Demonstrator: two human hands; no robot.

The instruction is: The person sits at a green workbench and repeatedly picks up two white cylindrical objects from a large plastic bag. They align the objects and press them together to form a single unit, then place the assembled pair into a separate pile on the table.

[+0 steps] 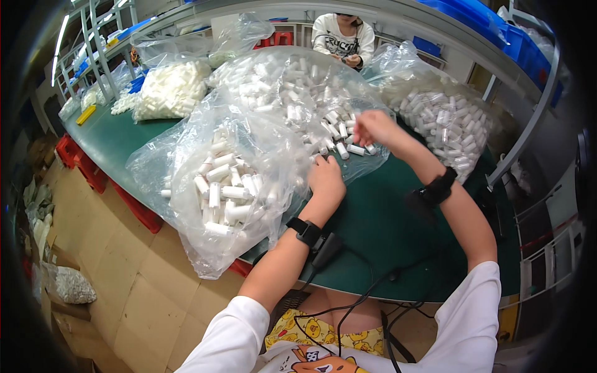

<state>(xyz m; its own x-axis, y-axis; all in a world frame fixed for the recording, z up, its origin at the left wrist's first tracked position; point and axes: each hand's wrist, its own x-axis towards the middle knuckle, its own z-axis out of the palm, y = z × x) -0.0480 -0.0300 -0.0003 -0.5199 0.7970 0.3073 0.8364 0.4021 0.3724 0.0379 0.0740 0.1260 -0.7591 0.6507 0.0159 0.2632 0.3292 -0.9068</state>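
My left hand (327, 179) is at the green table, its fingers curled at the edge of a clear plastic bag (186, 155) and a pile of small white cylinders (339, 133). What those fingers hold is hidden. Just right of the pile, my right hand (377, 129) is raised with its fingers bent together and slightly blurred; anything in them is too small to tell. Loose white cylinders spill from a large clear bag (273, 68) toward both hands. More white cylinders (227, 193) fill the nearer bag, left of my left hand.
Another full bag of white parts (444, 124) stands at the right; a bag of cream-white pieces (171, 90) sits far left. Black cables (367, 280) hang over the front edge of the green table (392, 217). A person (345, 40) sits across. Red stools (134, 205) stand at the left.
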